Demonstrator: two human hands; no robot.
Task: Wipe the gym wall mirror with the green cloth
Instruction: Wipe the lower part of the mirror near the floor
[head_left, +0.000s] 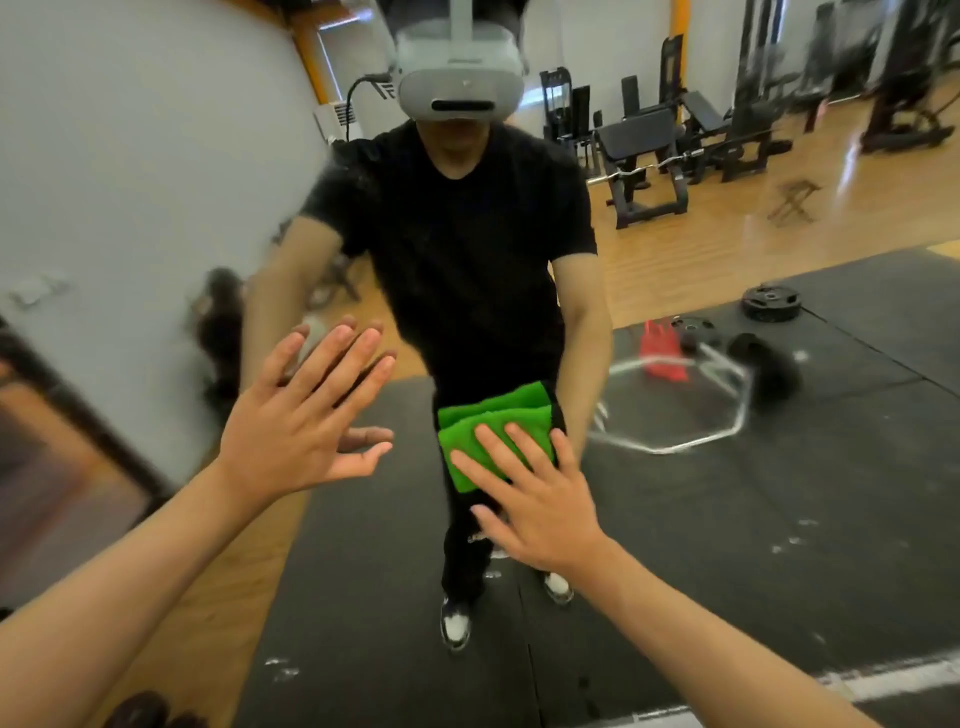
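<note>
Right hand (535, 504), fingers straight and spread, presses the folded green cloth (478, 441) flat against the mirror (779, 493), the cloth showing above the fingertips. Left hand (296, 421) lies open-palmed on the glass just left of the cloth, holding nothing, fingertips meeting their reflection.

the bright green cloth (485, 441), folded in layers, sits flat against the wall mirror (727, 499), low and central.
</note>
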